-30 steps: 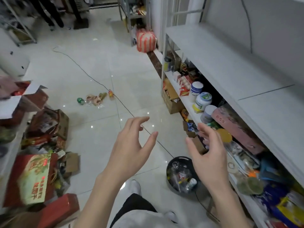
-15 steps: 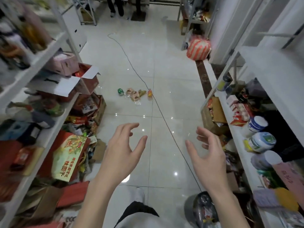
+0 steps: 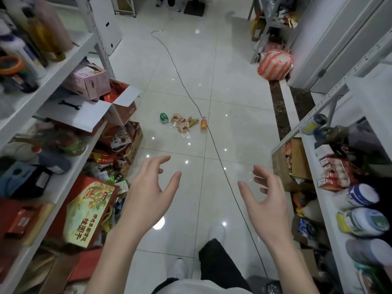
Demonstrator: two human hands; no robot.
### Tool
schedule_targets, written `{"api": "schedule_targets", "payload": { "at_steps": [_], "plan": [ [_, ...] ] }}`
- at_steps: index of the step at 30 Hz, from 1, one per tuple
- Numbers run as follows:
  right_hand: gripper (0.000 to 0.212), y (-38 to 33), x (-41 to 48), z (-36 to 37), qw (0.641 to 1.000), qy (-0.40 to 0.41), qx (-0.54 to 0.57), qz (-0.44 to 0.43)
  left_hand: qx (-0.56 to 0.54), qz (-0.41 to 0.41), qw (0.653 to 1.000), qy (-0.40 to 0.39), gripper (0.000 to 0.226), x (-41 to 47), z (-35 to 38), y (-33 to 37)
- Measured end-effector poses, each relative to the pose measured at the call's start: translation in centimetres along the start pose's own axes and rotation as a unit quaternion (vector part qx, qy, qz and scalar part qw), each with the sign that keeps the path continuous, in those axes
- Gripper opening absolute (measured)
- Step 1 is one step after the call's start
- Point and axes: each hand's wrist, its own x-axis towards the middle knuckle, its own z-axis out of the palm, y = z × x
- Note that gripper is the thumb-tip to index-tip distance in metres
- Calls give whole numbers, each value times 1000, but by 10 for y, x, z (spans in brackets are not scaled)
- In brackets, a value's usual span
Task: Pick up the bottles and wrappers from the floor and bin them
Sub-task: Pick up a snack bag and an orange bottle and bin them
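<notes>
the pickup looks barely begun: left hand (image 3: 148, 194) and right hand (image 3: 267, 200) are both empty with fingers loosely spread, while the green bottle (image 3: 163, 117), wrappers (image 3: 181, 125) and orange bottle (image 3: 203, 124) lie clustered on the floor (image 3: 233, 124) well ahead.

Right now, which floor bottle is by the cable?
The orange bottle, beside the black cable; the green bottle lies beyond the wrappers, to its left.

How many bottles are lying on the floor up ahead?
2: a green bottle at the litter's left end, an orange bottle at its right end beside the cable. The wrappers between may hide another.
</notes>
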Motion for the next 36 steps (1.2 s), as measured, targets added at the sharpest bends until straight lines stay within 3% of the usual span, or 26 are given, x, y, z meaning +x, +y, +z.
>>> {"api": "schedule_targets", "payload": {
  "at_steps": [7, 19, 36],
  "plan": [
    [46, 14, 123, 15, 1000, 11, 13, 10, 10, 3, 1000, -11, 48, 116, 41, 22],
    [51, 1, 340, 35, 999, -37, 0, -9, 21, 4, 1000, 3, 47, 305, 84, 82],
    [57, -11, 578, 175, 997, -46, -62, 3, 0, -51, 998, -26, 48, 573, 95, -2]
  ]
}}
